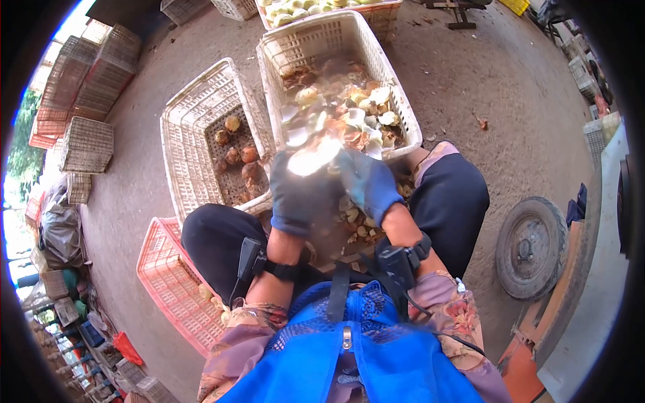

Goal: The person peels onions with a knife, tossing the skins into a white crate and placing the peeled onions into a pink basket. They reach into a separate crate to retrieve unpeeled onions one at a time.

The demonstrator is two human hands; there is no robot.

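Observation:
My left hand [294,198], in a dark blue-grey glove, is curled at the near end of the peelings crate. A pale, overexposed round shape, seemingly a peeled onion [314,158], glares at its fingertips. Close beside it is my right hand [366,180] in a blue glove, fingers bent inward; haze and glare hide what they hold. Beyond both hands, a white plastic crate [270,74] holds onion skins and pale layers [356,121]. To the left, another white crate [195,154] contains several brown unpeeled onions [232,156]. Pale onion pieces [361,225] lie below my right hand, between my knees.
A pink crate [168,285] with pale onions stands by my left knee. Behind the peelings crate is a crate of pale onions [302,12]. A wheel [531,248] stands at right, and stacked crates [87,74] at left. Onion scraps dot the concrete floor [463,87].

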